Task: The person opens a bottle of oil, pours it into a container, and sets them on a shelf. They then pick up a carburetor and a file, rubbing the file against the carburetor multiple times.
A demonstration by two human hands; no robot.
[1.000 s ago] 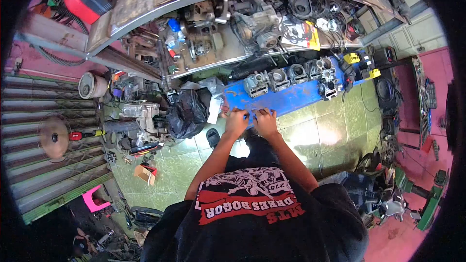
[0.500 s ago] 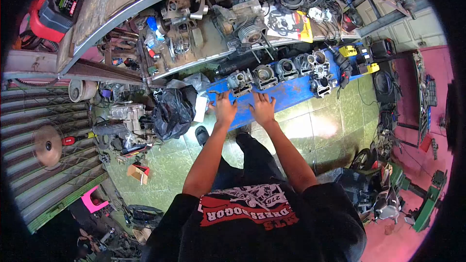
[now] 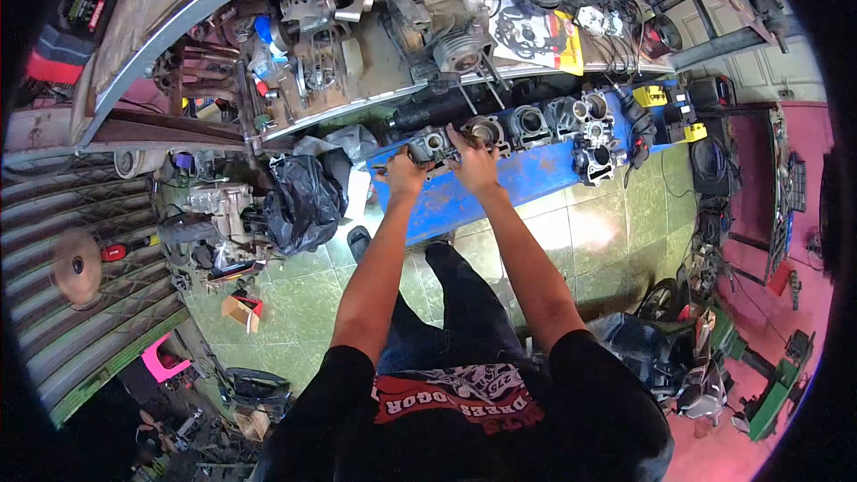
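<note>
At the left end of the blue bench sits a grey metal engine cylinder. My left hand grips its left side with bent fingers. On its right side, my right hand holds it, with one finger reaching up along the edge. My palms hide part of its lower flange. Just to the right stands a second engine cylinder with a round bore, close to my right fingers. Farther along the row come a third cylinder and more metal engine parts.
Behind the bench, a workbench carries engine parts, cables and a yellow packet. A black plastic bag lies left of the bench. A power drill and yellow-black cases occupy its right end. A fan is at far left.
Both hands have moved forward from the bench's front edge to the leftmost cylinder and closed on its two sides. The view has shifted slightly.
</note>
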